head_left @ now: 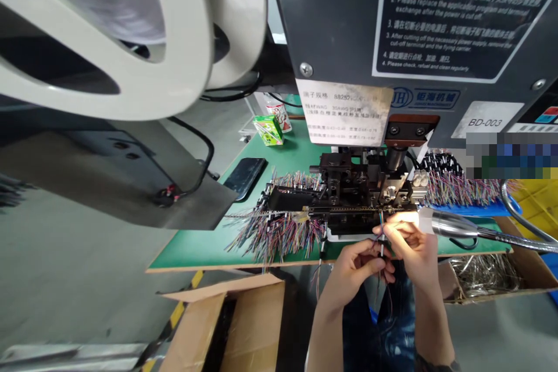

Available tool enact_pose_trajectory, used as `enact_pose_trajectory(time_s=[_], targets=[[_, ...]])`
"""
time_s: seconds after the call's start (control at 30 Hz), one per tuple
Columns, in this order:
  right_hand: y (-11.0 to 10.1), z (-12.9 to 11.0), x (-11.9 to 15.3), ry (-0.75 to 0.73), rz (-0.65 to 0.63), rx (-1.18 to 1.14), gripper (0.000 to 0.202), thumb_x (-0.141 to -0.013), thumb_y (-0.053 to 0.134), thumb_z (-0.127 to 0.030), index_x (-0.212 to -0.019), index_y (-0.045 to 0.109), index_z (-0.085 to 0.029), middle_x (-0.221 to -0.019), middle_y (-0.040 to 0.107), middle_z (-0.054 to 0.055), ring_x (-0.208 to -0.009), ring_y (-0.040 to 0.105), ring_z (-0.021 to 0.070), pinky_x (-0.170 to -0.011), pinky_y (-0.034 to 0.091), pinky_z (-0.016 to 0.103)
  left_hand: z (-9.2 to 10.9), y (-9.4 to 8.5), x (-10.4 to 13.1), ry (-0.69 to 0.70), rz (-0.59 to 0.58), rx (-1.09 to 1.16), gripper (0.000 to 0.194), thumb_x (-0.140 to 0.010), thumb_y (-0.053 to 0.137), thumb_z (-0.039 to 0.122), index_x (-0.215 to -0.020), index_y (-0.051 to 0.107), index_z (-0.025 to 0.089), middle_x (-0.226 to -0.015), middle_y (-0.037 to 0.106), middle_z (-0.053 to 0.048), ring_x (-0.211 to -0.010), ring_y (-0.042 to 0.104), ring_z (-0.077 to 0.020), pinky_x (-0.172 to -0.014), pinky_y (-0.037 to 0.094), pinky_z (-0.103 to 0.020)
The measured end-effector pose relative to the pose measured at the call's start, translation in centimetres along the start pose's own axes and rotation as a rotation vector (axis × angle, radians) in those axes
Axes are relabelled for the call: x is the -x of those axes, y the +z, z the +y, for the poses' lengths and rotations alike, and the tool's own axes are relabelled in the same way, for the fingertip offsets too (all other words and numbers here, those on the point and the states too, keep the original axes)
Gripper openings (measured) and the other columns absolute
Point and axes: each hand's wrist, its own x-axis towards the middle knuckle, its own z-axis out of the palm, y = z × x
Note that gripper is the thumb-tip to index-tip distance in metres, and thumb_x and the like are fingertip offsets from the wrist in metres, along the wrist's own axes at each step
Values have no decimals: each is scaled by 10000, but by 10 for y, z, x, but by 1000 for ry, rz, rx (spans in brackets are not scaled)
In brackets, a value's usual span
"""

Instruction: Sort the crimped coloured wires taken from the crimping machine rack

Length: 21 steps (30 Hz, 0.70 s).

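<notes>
My left hand is closed on a thin cable with a white and black sleeve, its lower end hanging over my lap. Just above, my right hand pinches fine coloured wires that fan out of the cable's top. These wires point up at the front of a terminal crimping machine, by its press tooling. Whether their tips touch it I cannot tell. A metal terminal strip runs into the machine from the left.
Bundles of coloured wires lie on the green table, left of the machine; more wires sit right in a blue tray. A phone, green box, lamp and cardboard boxes surround the work. A large reel hangs upper left.
</notes>
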Motion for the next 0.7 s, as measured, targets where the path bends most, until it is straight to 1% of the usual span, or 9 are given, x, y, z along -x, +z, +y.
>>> enact_pose_trajectory(time_s=[0.07,0.13,0.3,0.47,0.6,0.7], targets=[[3,4,-1,-7,67,-16,183,-915,796,-359,-1019,738,-220,-879,855,67,-648,755,213,-577,592,316,-1,2,-3,14,29,-25,460,-760,931,554,-877,775,137,-743,792,-59,-620,738,-192,-661,608,-296],[5,7,-3,-13,95,-20,178,-917,785,-348,-1034,748,-218,-879,857,67,-668,771,224,-585,608,326,-1,3,-4,22,45,-47,428,-789,910,541,-872,765,147,-754,796,-56,-629,744,-194,-671,610,-299],[4,9,-6,3,89,13,147,-912,772,-342,-993,757,-220,-891,859,74,-756,797,248,-585,606,322,-1,3,-5,26,62,-63,410,-803,899,525,-900,761,151,-751,794,-56,-669,767,-221,-699,618,-324],[8,5,-8,34,96,34,189,-898,771,-375,-975,774,-203,-874,867,85,-658,773,227,-519,567,305,-3,2,-5,21,70,-72,410,-813,887,524,-914,755,150,-755,793,-61,-682,770,-230,-719,624,-343],[10,2,-8,25,106,36,166,-889,772,-359,-948,771,-204,-865,866,84,-706,785,235,-533,562,298,-2,2,-5,27,74,-69,416,-806,887,540,-887,749,156,-758,796,-59,-673,767,-224,-705,619,-332],[10,3,-8,21,101,39,156,-906,762,-351,-956,767,-204,-873,865,90,-713,781,237,-551,563,308,-1,3,-5,28,75,-79,405,-811,883,534,-881,748,158,-753,794,-57,-671,765,-223,-697,612,-327]])
